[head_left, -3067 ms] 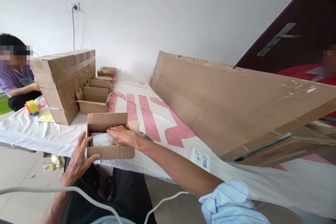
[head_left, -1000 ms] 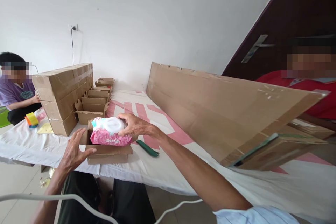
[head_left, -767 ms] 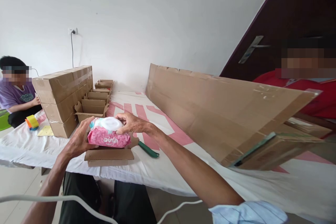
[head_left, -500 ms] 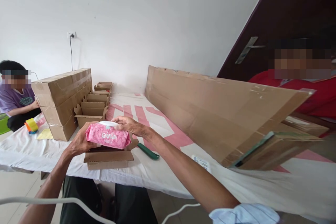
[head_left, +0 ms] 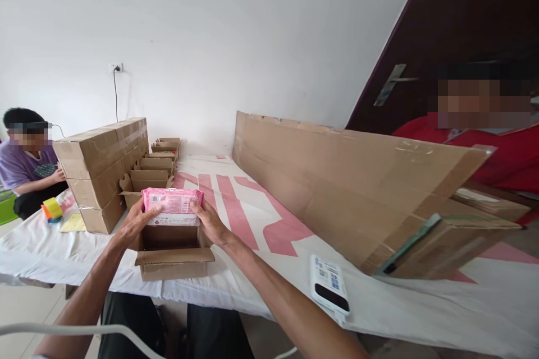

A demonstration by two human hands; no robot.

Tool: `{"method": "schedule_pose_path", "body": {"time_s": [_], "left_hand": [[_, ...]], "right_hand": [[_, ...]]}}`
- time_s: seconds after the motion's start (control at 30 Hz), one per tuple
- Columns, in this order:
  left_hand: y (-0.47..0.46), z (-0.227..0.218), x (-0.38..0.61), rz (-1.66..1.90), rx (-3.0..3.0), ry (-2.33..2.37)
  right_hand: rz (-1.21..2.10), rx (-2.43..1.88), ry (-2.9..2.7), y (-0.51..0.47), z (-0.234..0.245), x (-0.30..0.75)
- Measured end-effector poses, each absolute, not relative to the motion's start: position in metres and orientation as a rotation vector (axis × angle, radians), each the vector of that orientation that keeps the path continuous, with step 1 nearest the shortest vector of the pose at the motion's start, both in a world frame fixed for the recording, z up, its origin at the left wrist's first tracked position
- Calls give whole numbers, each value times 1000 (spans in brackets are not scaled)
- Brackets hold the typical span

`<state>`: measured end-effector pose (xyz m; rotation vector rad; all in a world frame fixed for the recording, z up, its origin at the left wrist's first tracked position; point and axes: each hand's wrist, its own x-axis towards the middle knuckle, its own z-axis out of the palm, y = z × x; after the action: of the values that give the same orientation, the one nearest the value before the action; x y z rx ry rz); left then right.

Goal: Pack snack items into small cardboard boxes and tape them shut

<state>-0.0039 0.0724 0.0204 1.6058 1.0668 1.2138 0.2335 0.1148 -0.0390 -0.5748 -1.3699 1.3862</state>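
Note:
A pink pack of wet wipes (head_left: 172, 206) is held above a small open cardboard box (head_left: 172, 249) at the table's near edge, its printed underside turned toward me. My left hand (head_left: 137, 223) grips the pack's left end. My right hand (head_left: 209, 222) grips its right end. The box below shows an empty brown inside, its front flap folded out.
Stacked taped cartons (head_left: 101, 171) and a row of open small boxes (head_left: 154, 168) stand at the left. A long flattened cardboard sheet (head_left: 357, 190) leans across the right. A white device (head_left: 329, 284) lies near the edge. A tape roll (head_left: 51, 210) sits by a person in purple; another person in red is at the right.
The wipes pack was lifted out of the small box, then turned over so its underside faces me. Both hands now hold it by the ends above the box.

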Motion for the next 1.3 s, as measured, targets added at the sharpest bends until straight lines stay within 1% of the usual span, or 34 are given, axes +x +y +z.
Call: {"method": "schedule_pose_path", "body": {"time_s": [0.1,0.3,0.57,0.93,1.13,1.3], "left_hand": [[80,17,-7,1163,1604,1066],[86,15,-7,1171,1534,1059],[91,15,-7,1206,1424,1079],[97,7,-13,1173,1349,930],[103,3,-13,1184,1315,943],[105,1,-13,1168,1308,968]], "right_hand": [[1313,-525,-1327,119,-33,232],[1332,-527,-1295,122,-25,230],[1365,-554,-1340,128,-35,231],[1375,-545,-1321,139,-39,231],[1362,-612,-1347,144,-42,232],[1403,-577,-1328,146,-43,232]]}}
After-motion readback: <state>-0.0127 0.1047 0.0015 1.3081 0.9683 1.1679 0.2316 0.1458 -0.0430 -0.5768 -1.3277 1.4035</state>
